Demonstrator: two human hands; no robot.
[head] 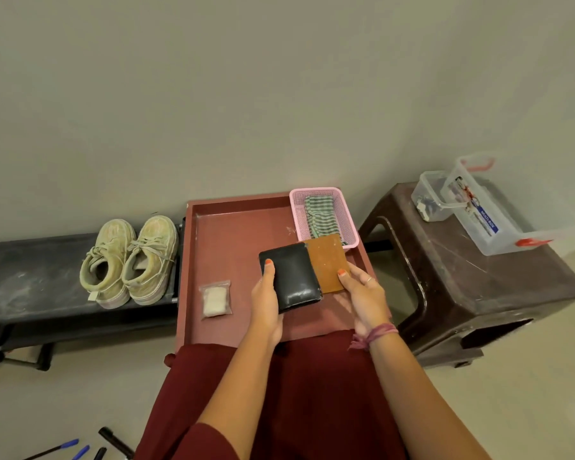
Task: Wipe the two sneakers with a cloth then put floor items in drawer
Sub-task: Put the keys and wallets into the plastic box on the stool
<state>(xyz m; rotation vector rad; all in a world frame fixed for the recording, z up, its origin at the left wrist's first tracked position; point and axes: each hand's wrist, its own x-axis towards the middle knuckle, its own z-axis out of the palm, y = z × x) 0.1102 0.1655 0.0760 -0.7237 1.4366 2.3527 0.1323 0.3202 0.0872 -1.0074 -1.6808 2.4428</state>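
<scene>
While your left hand (pixel 266 300) grips the black wallet (pixel 291 277), thumb laid on its top near the far left corner and fingers curled under its near edge, your right hand (pixel 362 293) pinches the brown wallet (pixel 329 262), thumb pressed on its upper face and fingers beneath. You hold both wallets over the open reddish drawer (pixel 239 224), the black one overlapping the left edge of the brown one. On the drawer floor to the left of your hands lies a small clear packet (pixel 215 300) with something white inside. At the drawer's far right corner sits a pink basket (pixel 346 214) holding a folded green-and-white checked cloth (pixel 319 214); the brown wallet's far edge covers the basket's near rim. Left of the drawer, the two pale sneakers (pixel 130 260) stand side by side on a low black bench (pixel 30 280), toes toward the wall. Right of the drawer a brown plastic stool (pixel 478 280) carries two clear plastic boxes (pixel 485 214). Down at the lower left, blue pens (pixel 70 446) and black markers (pixel 113 441) lie on the pale floor (pixel 80 386) beside your maroon garment.
</scene>
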